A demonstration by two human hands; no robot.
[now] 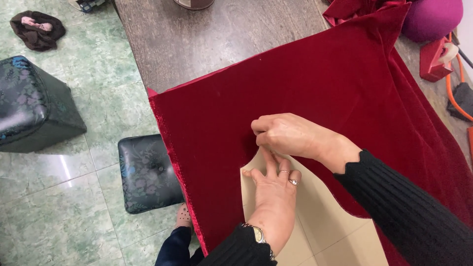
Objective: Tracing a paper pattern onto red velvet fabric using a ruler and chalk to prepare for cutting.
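Left hand [273,184]: laid flat, fingers spread, pressing the cream paper pattern [320,221] down; grips nothing; rings on two fingers, watch at the wrist.
Cream paper pattern: lying on the red velvet fabric [315,98], pointed corner just under the left fingertips, the rest running toward the near edge of view.
Right hand [286,135]: crossed over just beyond the left, fingers curled and pinched at the pattern's tip; whether a pin, chalk or nothing sits in the pinch, cannot tell.
Red velvet fabric: spread over the wooden table [212,34], near-left edge hanging off the table side, far end bunched at the upper right.
Floor side: two dark padded stools [148,172] on green tiles, the nearer one tucked just beside the hanging fabric edge.
Far right: red tape dispenser [436,59] and an orange cable [456,98] at the table's edge, well apart from the hands.
Risk, slipping: velvet pile likely to creep under paper; a lighter left-hand press could let the pattern turn off its line.
Risk, drag: weight of the overhanging edge could pull the fabric sideways and wrinkle it under the pattern.
Risk, fingers: both sets of fingertips crowded at one corner; anything sharp in the pinch could prick the left hand.
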